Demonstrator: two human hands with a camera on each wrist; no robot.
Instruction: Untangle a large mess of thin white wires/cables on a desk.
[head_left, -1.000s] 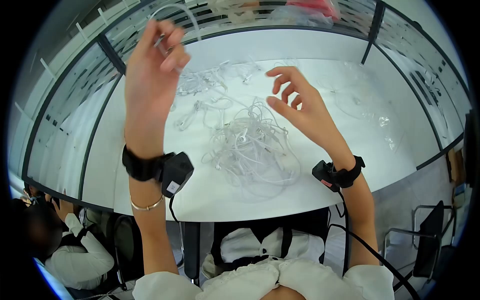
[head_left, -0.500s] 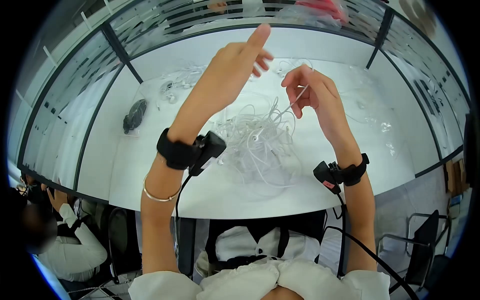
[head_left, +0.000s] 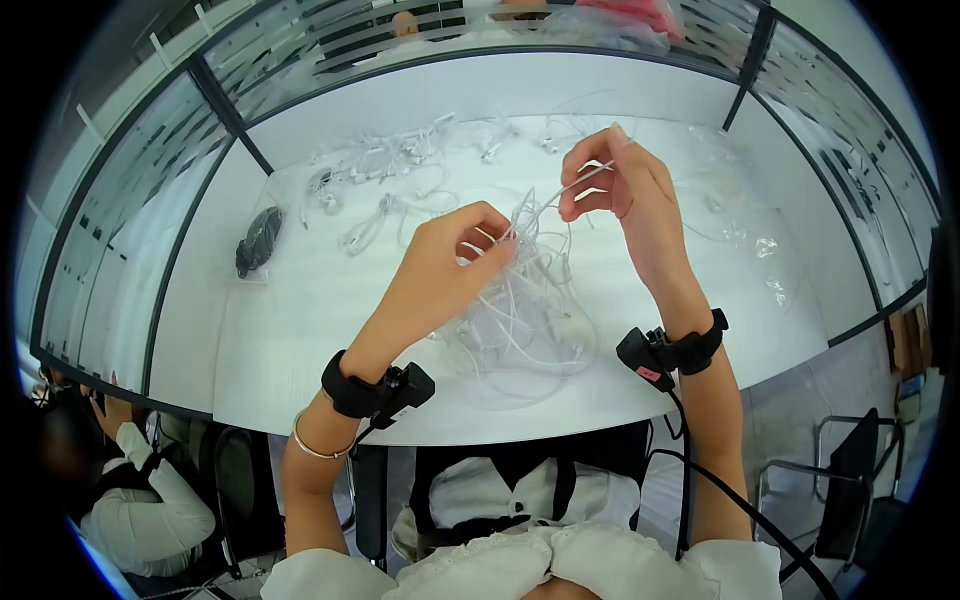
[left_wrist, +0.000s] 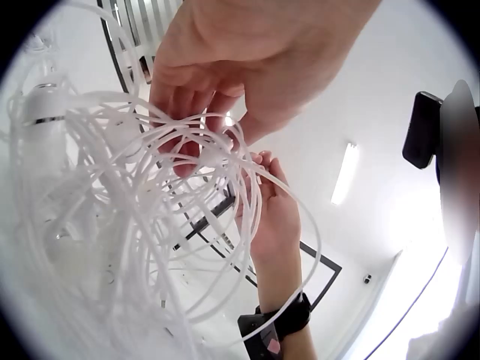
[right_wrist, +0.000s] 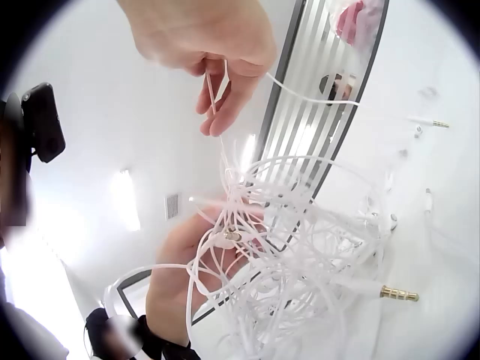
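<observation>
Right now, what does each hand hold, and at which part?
The left hand grips the white cable tangle at its top; the right hand pinches one strand rising from it.

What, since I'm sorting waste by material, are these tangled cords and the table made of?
The tangled cords look like smooth white flexible plastic, bending in loose loops. One plug looks like shiny gold-toned metal. The table looks like smooth white laminate or plastic; hard to tell.

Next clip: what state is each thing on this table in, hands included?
Cable tangle: knotted, held at its top by both hands.
Left hand: fingers curled into the tangle.
Right hand: pinches one strand, raised.
Loose earphones: separated, lying at the far side.
Black object: lying untouched at the left.
Plastic bags: crumpled, lying at the right.
</observation>
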